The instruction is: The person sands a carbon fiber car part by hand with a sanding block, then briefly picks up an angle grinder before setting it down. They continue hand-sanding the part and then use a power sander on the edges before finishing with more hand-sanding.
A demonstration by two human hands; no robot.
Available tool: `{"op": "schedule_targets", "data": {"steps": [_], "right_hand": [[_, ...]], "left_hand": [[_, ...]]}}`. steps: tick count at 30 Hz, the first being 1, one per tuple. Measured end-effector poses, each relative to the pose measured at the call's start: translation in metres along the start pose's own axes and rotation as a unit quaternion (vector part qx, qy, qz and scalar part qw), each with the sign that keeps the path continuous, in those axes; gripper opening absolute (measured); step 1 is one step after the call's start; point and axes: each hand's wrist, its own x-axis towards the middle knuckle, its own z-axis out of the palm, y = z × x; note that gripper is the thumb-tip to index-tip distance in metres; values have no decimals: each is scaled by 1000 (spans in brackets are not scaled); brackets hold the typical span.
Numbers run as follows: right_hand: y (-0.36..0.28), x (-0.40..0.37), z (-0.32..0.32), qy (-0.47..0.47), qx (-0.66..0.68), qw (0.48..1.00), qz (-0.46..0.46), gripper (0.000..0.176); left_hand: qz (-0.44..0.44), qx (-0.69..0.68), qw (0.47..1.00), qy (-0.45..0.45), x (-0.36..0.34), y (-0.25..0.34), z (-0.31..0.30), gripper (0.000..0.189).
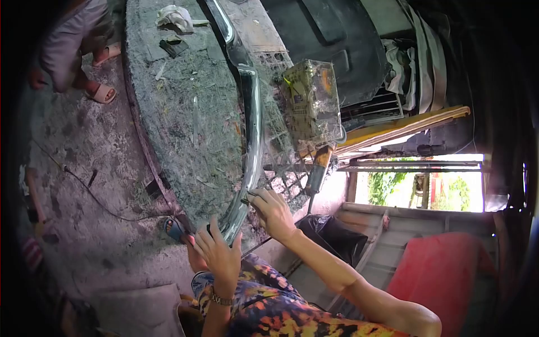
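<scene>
A long, curved, glossy trim strip (254, 121), chrome and black, lies lengthwise over a worn, scuffed work surface (191, 129). At its near end is my left hand (219, 254), a watch on the wrist, with fingers and thumb about the strip's tip and a small dark bit showing between the fingers. Farther up the strip, my right hand (273, 213) is closed in a pinch at its right edge. A small dark piece (245, 200) shows at those fingertips; I cannot tell what it is.
A worn, tape-covered box (311, 101) stands right of the strip, near a power tool (319, 171). Crumpled white cloth (174, 18) lies at the far end. A person in sandals (102, 92) stands at the upper left. A black plastic bag (337, 238) sits right of my arm.
</scene>
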Motion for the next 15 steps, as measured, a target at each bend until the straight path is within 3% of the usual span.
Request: {"op": "schedule_targets", "data": {"steps": [4, 7, 12, 15], "right_hand": [[-29, -18, -7, -6, 26, 1000, -2, 40], [-9, 8, -7, 3, 8, 999, 43, 41], [-17, -15, -3, -2, 13, 1000, -13, 44], [-10, 8, -4, 27, 7, 999, 45, 48]], "left_hand": [[-8, -5, 1000, 1, 3, 1, 2, 86], [-3, -5, 1000, 3, 2, 2, 1, 84], [28, -7, 999, 13, 6, 2, 1, 80], [52, -8, 998, 28, 0, -1, 2, 78]]}}
